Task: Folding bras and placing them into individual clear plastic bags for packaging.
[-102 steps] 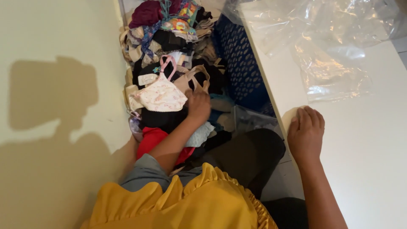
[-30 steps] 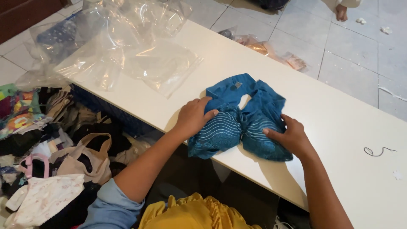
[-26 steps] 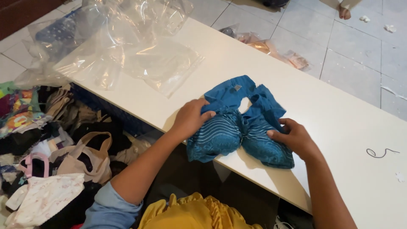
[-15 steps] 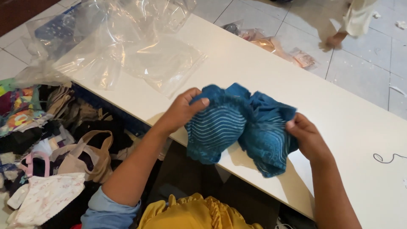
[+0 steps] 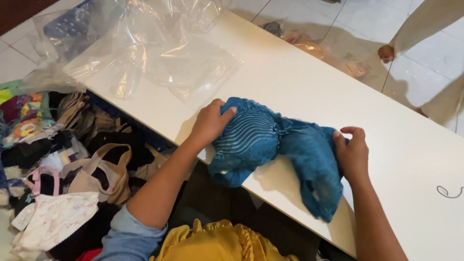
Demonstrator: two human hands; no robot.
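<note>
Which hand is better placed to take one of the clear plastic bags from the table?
Probably the left. The left hand grips the blue bra on the side nearest the clear plastic bags on the white table. The right hand holds the far end.

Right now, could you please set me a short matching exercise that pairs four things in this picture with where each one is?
Things:
1. blue bra
2. clear plastic bags
3. beige bra
4. black thread

Places:
A. in the heap of clothes beside the white table
B. on the table at the far right edge of the picture
C. held between the left hand and the right hand
D. spread over the table's far left end

Pairs: 1-C, 2-D, 3-A, 4-B
</note>
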